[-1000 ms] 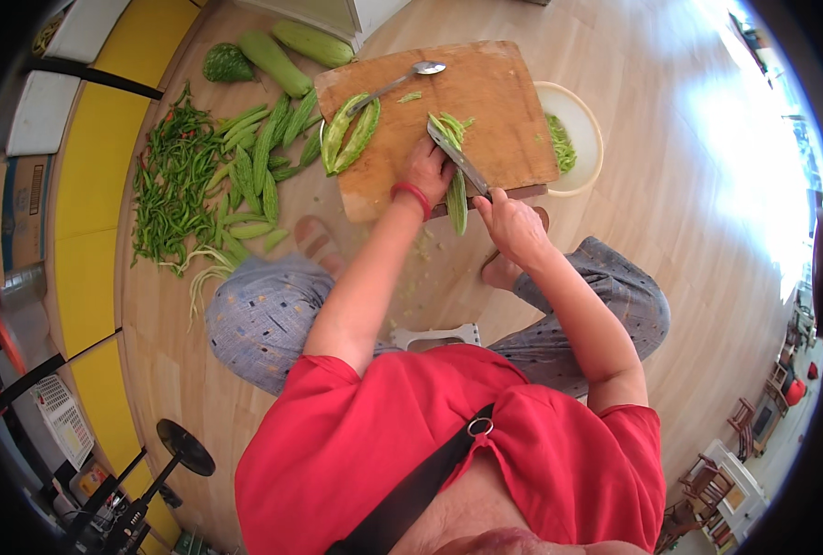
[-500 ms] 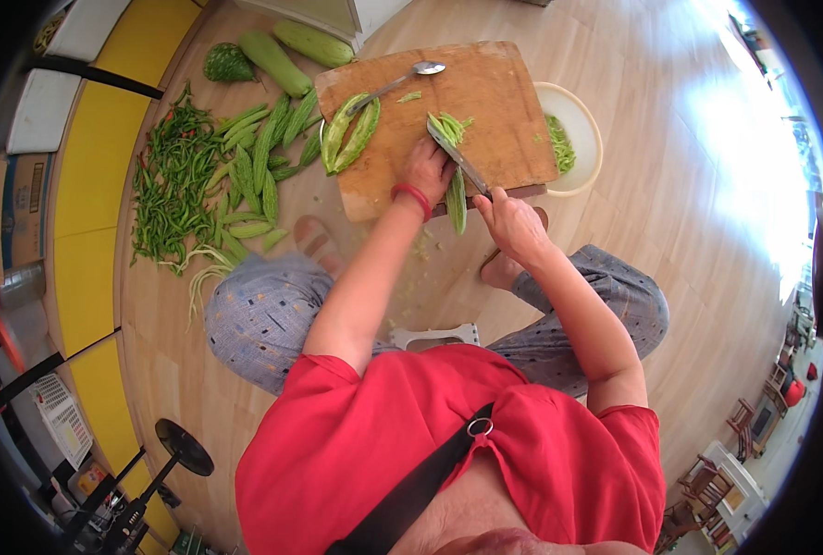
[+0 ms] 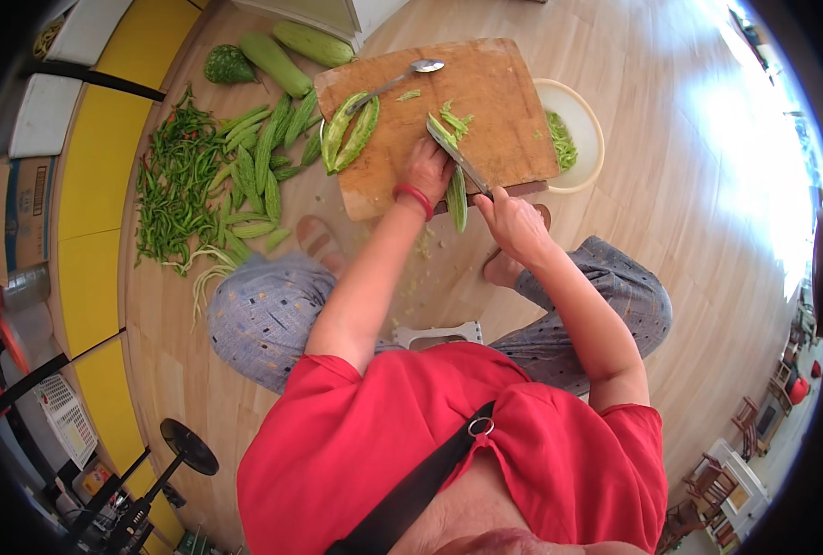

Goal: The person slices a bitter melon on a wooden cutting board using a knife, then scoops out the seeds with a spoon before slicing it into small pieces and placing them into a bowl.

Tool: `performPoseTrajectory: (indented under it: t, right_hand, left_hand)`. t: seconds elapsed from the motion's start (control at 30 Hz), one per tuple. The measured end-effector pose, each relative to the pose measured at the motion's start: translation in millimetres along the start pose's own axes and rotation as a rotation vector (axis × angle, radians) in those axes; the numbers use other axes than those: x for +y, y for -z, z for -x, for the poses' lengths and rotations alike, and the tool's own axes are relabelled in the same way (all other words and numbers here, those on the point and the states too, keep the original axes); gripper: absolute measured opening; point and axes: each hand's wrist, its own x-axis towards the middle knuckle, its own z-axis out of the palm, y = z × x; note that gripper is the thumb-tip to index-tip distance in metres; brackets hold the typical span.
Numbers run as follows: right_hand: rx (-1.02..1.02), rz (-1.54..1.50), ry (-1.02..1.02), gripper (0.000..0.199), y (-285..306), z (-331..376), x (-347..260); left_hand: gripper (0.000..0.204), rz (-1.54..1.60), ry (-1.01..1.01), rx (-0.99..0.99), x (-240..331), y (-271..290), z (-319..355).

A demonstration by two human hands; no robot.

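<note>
On the wooden cutting board (image 3: 495,83), my left hand (image 3: 424,168) is closed on a bitter melon piece (image 3: 457,202) whose end sticks out past the near edge. My right hand (image 3: 515,222) grips a knife (image 3: 467,165), its blade slanting across the melon beside my left fingers. Just beyond the blade lie cut green slices (image 3: 456,118). Hollowed bitter melon halves (image 3: 351,137) rest at the board's left side, and a metal spoon (image 3: 397,81) lies with its handle end against them. Part of the melon is hidden under my left hand and the blade.
A pale basin (image 3: 594,139) holding green slices (image 3: 560,146) stands partly under the board's right edge. Left on the floor are green chillies (image 3: 175,185), whole bitter melons (image 3: 263,153), long gourds (image 3: 274,65) and a dark green squash (image 3: 228,64). Yellow cabinets (image 3: 92,222) line the left.
The slices beyond the blade have spread out and shifted slightly. Both hands and the knife hold almost the same place.
</note>
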Motion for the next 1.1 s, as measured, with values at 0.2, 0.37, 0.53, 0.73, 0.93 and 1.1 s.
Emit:
performPoseTrajectory:
  t: [0.2, 0.37, 0.53, 0.73, 0.93, 1.1]
  right_hand:
    - [0.088, 0.010, 0.015, 0.040, -20, -25, 2]
    - [0.084, -0.057, 0.040, 0.039, -4, -17, 1]
    - [0.055, -0.010, 0.013, 0.038, -7, -4, 1]
    - [0.117, -0.046, 0.024, 0.041, -18, -23, 6]
    - [0.011, -0.039, 0.010, 0.042, -1, 3, 6]
    - [0.074, -0.018, 0.002, 0.042, -18, -17, 1]
  left_hand:
    - [0.016, -0.023, 0.041, -0.083, 4, -1, 1]
    - [0.017, -0.025, 0.001, 0.000, -1, -5, 2]
    - [0.017, -0.008, 0.047, -0.040, 3, -1, 5]
    - [0.018, -0.033, 0.031, -0.064, 6, -2, 3]
    - [0.015, 0.027, 0.064, 0.001, 2, -4, 6]
    - [0.012, -0.006, 0.016, -0.047, 4, -1, 4]
